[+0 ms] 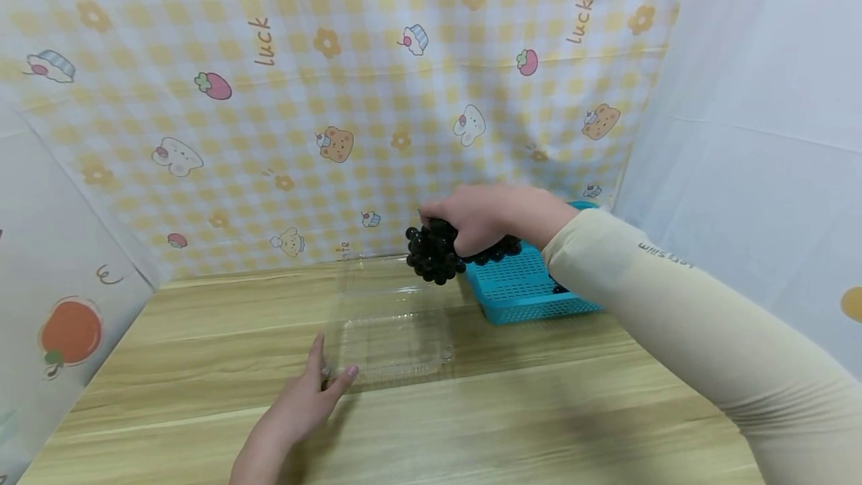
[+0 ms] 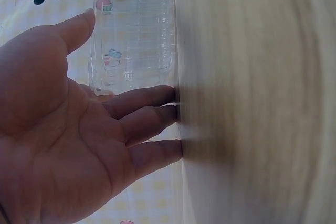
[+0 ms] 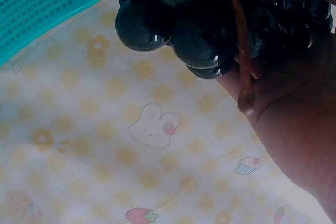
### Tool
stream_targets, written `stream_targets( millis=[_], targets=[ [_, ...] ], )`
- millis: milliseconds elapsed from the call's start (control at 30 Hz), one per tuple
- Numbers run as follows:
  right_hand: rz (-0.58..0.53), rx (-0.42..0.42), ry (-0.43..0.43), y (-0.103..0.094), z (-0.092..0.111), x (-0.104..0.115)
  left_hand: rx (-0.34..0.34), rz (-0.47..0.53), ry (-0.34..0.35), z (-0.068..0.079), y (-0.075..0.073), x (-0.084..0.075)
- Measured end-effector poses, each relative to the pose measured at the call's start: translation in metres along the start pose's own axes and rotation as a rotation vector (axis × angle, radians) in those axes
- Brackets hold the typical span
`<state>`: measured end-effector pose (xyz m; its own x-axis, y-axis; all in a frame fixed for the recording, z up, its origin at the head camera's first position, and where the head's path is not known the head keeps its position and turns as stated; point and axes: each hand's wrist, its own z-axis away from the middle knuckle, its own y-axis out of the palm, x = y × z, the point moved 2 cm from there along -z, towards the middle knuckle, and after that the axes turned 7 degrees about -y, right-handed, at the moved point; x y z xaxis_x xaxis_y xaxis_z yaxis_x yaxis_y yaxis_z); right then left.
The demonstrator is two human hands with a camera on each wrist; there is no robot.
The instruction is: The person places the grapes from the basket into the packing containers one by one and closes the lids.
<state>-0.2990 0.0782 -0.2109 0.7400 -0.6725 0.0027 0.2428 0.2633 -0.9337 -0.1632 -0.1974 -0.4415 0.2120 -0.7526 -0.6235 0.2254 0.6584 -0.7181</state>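
My right hand (image 1: 486,214) grips a bunch of black grapes (image 1: 432,254) in the air, between the clear plastic box and the turquoise basket. In the right wrist view the grapes (image 3: 199,30) hang close to the camera, with a brown stem (image 3: 242,59) running beside the palm. The clear plastic box (image 1: 393,350) lies with its lid (image 1: 384,275) folded back towards the cloth. At the box's near left corner my left hand (image 1: 301,404) is spread, thumb and fingers apart. Some of its fingertips (image 2: 173,148) rest on the table; whether the hand touches the box I cannot tell.
The turquoise mesh basket (image 1: 515,309) stands at the back right, partly behind my right arm, with a few dark grapes (image 1: 559,289) showing inside. A yellow checked cloth (image 1: 377,96) hangs behind the wooden table (image 1: 222,365). White sheets (image 1: 754,96) hang at both sides.
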Motion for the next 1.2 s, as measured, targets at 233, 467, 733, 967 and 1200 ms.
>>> stream_targets(
  millis=[233, 467, 733, 967, 1200],
  targets=[
    [0.006, 0.006, -0.051, 0.005, -0.01, 0.018, -0.004, -0.003, -0.009, 0.0, -0.001, 0.0],
    [-0.058, -0.017, -0.082, 0.011, -0.017, 0.034, -0.008, -0.011, -0.017, -0.001, -0.001, -0.002],
    [-0.094, -0.017, -0.147, 0.019, -0.031, 0.051, -0.025, -0.013, -0.025, -0.001, -0.001, -0.003],
    [-0.085, -0.015, -0.183, 0.028, -0.048, 0.067, -0.024, -0.009, -0.019, -0.001, -0.001, -0.001],
    [-0.095, -0.03, -0.23, 0.04, -0.061, 0.081, -0.035, -0.005, -0.007, -0.002, -0.001, 0.001]
  ],
)
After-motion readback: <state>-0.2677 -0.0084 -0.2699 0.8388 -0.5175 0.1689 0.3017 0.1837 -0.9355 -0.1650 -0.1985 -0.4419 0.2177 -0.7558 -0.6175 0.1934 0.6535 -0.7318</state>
